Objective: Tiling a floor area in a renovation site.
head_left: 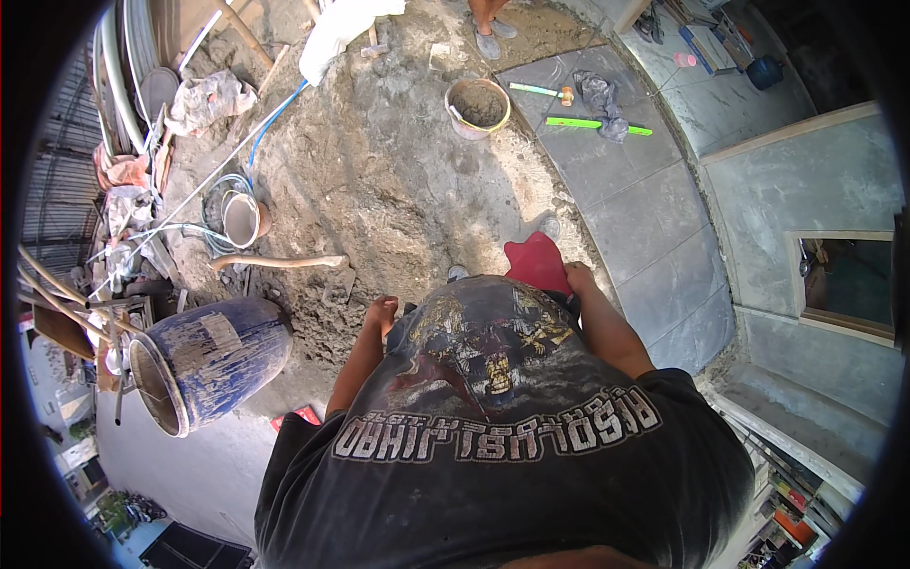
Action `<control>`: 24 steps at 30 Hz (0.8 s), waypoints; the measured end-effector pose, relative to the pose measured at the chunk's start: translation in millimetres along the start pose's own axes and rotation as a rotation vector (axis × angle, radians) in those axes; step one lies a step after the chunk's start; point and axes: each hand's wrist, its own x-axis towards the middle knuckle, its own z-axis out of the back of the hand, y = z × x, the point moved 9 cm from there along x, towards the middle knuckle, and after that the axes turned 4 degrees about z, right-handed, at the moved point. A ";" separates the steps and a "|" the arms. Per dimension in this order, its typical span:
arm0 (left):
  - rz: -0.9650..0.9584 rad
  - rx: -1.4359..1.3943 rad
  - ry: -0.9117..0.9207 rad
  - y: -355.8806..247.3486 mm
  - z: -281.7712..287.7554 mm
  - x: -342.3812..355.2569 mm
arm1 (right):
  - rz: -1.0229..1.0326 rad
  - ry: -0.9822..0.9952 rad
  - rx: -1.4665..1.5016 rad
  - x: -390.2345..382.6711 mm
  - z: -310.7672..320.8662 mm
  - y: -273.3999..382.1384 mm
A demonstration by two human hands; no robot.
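My right hand (579, 278) is closed on the edge of a red cloth (536, 265), which hangs in front of my right side, above my shoe (549, 227). The cloth's lower part is hidden behind my dark printed shirt. On the other side, my left hand (382, 311) hangs beside my waist, its fingers loosely bent and nothing visible in them. Rough, damp-looking ground lies below that hand. Ahead of me stands a bucket of wet mortar (478, 104). Right of it, a mallet (541, 91) and a bright green level (598, 125) lie on grey floor tiles (654, 213).
A large blue barrel (223, 356) lies tilted at left, near a wooden stick (278, 261) and a smaller bucket (244, 219) with a hose. Dark crumpled plastic (599, 100) rests by the level. Another person's feet (489, 40) stand at the far edge. A grey wall (758, 213) rises at right.
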 end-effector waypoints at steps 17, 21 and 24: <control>0.049 -0.245 0.028 52.1 -11.8 24.8 | 0.029 -0.001 -0.040 8.3 -2.7 -7.1; 0.123 -0.280 0.048 53.5 -12.7 24.3 | 0.045 0.000 -0.064 8.3 -2.2 -6.5; 0.103 -0.217 0.041 34.5 -6.5 17.6 | 0.028 0.008 -0.058 9.9 -4.5 -9.9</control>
